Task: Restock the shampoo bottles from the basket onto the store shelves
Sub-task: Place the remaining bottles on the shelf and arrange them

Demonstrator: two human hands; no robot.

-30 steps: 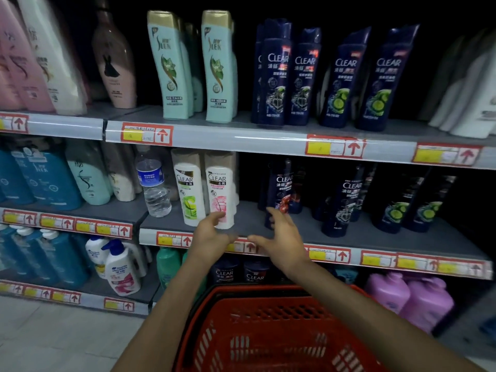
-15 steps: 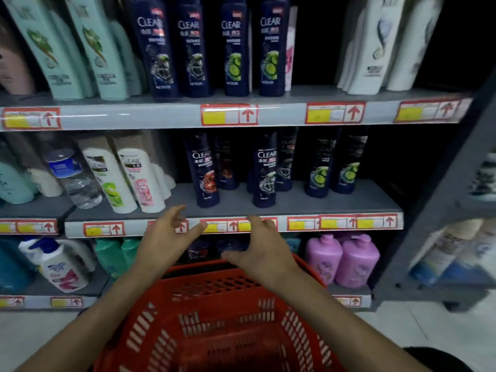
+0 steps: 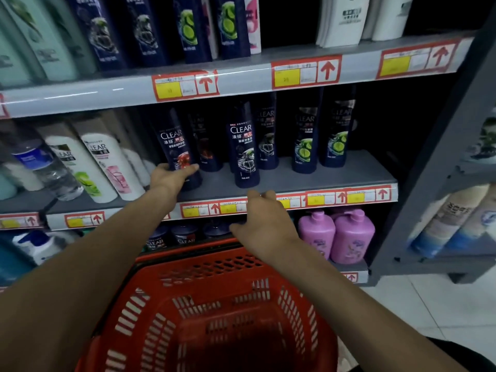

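A shop aisle with a pale tiled floor (image 3: 429,304) and grey shelving fills the view. Nearest, low in the middle, sits a red basket (image 3: 171,267) with slotted walls; its inside is too dark to tell what it holds. Over its far rim hangs the right hand (image 3: 264,224), fingers loosely spread and holding nothing, just in front of the price strip (image 3: 230,208). Behind that strip, pink bottles (image 3: 351,234) stand on the lower shelf. The left hand (image 3: 169,178) reaches farther, onto the middle shelf (image 3: 308,178), and rests against the lower part of a dark blue CLEAR shampoo bottle (image 3: 174,140) with a red picture. The thumb lies across the bottle's front and the fingers curl at its left side; whether the grip is closed I cannot tell. That bottle stands upright near the shelf's front edge. To its right stands a second dark bottle (image 3: 244,149), with lime-labelled bottles (image 3: 304,140) beyond. White CLEAR bottles (image 3: 107,162) stand to the left. More dark bottles line the top shelf (image 3: 241,84).
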